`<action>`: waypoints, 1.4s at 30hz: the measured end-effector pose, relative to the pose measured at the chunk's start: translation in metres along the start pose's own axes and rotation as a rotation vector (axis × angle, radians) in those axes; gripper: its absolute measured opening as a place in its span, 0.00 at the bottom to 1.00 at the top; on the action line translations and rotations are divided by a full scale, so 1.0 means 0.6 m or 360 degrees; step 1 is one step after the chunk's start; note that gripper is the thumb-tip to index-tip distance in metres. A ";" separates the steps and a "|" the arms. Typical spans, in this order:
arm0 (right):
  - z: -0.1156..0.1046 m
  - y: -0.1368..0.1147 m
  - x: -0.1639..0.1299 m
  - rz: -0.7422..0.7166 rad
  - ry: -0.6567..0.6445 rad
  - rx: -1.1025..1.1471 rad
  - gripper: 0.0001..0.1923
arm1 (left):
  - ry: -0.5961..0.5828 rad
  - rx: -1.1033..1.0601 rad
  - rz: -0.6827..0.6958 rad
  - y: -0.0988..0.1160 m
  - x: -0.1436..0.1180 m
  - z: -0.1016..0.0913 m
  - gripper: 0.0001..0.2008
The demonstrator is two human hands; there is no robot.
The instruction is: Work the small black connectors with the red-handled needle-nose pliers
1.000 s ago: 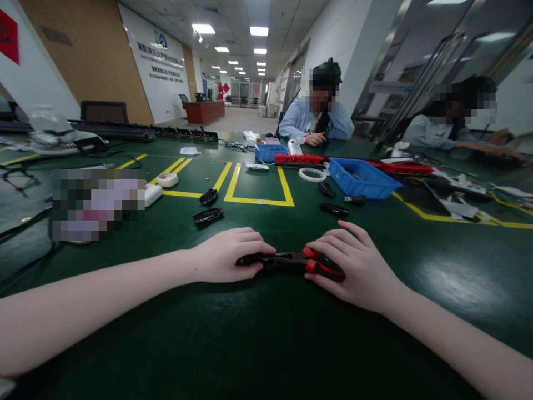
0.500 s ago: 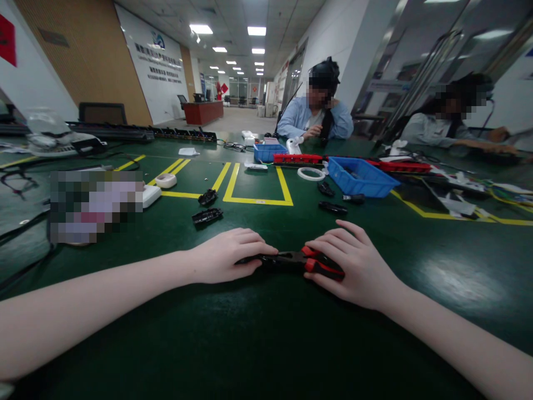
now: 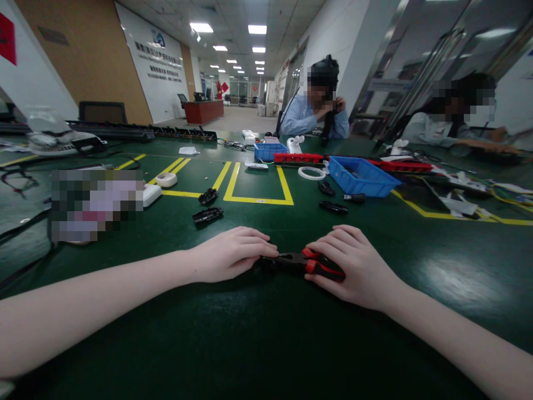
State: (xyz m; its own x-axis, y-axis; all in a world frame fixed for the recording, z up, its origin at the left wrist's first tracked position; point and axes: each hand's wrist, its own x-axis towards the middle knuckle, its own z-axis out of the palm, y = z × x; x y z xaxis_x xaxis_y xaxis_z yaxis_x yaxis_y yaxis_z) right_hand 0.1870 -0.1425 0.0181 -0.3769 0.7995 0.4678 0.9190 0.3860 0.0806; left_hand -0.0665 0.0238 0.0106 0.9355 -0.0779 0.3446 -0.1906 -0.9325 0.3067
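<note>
In the head view, my right hand (image 3: pixel 348 265) is closed around the red and black handles of long-nose pliers (image 3: pixel 295 259), whose jaws point left. My left hand (image 3: pixel 235 253) is closed over a small black plastic part (image 3: pixel 268 263), mostly hidden under the fingers. The plier tips meet this part beside my left fingertips; whether they grip it I cannot tell. Both hands are low over the green table (image 3: pixel 266 339). Beyond my left hand lie two black plastic pieces, the nearer one a black shell (image 3: pixel 207 215).
Several black parts (image 3: pixel 333 207) lie beyond my right hand, near a blue bin (image 3: pixel 361 176) and a white ring (image 3: pixel 311 173). At left are a white box (image 3: pixel 150 195), a tape roll (image 3: pixel 166 179) and cables. Two people sit across the table.
My left fingers have shifted on the black part, covering its left end differently. My right index finger has come down onto the pliers. Across the table, a person's hand has risen towards the head.
</note>
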 end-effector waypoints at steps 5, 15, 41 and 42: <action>0.001 0.002 -0.001 -0.0034 0.0015 -0.0006 0.18 | -0.0032 -0.0025 0.0010 -0.002 0.002 -0.001 0.19; 0.001 0.004 -0.002 -0.0031 0.0005 0.0003 0.20 | -0.0059 -0.0080 -0.0023 0.002 0.003 -0.001 0.23; -0.002 -0.002 -0.001 0.0117 -0.0215 0.0213 0.17 | 0.0035 0.0083 -0.0010 0.002 0.001 0.000 0.17; -0.002 -0.001 -0.001 0.0120 -0.0216 0.0220 0.17 | 0.0034 0.0094 -0.0027 0.002 0.001 0.000 0.18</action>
State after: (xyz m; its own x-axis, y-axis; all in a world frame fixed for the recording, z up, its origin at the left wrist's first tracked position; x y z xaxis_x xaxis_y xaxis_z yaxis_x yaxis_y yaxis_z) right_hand 0.1867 -0.1439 0.0188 -0.3283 0.8796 0.3442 0.9240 0.3747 -0.0761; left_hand -0.0661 0.0223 0.0112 0.9317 -0.0552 0.3589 -0.1565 -0.9530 0.2596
